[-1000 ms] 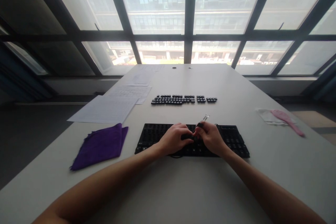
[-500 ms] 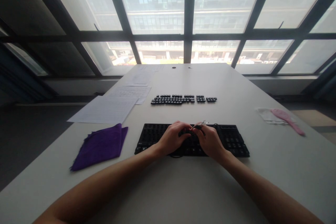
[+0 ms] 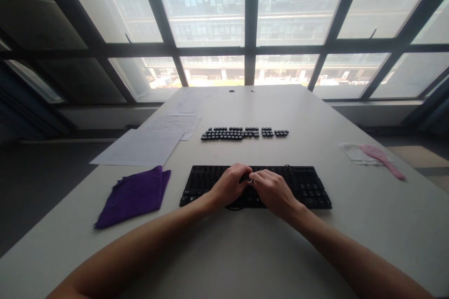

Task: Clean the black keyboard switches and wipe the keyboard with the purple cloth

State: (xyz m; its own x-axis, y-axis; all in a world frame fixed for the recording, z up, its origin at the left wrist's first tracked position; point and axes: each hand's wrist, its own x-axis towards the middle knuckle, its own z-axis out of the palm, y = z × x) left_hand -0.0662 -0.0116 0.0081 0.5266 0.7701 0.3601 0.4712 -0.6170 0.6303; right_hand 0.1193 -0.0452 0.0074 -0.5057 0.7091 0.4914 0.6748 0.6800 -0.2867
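Observation:
A black keyboard [image 3: 308, 187] lies flat across the table in front of me, some keys in place at its right block and lower left corner. My left hand [image 3: 233, 181] rests over its middle with fingers curled together; whatever they hold is hidden. Close against it, my right hand [image 3: 273, 189] is closed in a pinch. A small metallic tool [image 3: 251, 181] glints between the fingertips of the two hands, mostly covered by my right hand. Beyond the keyboard, loose black keycaps [image 3: 229, 134] are laid out in rows and groups.
On the left are a folded purple cloth [image 3: 135, 196] and sheets of paper [image 3: 140, 147]. A pink hairbrush [image 3: 382, 154] lies on a white wrapper [image 3: 352, 155] at the right. The white table [image 3: 263, 107] reaches back to large windows.
My right hand has turned and shifted slightly left, closer to my left hand. The silvery and dark tool that stuck out above its fingers is now almost hidden.

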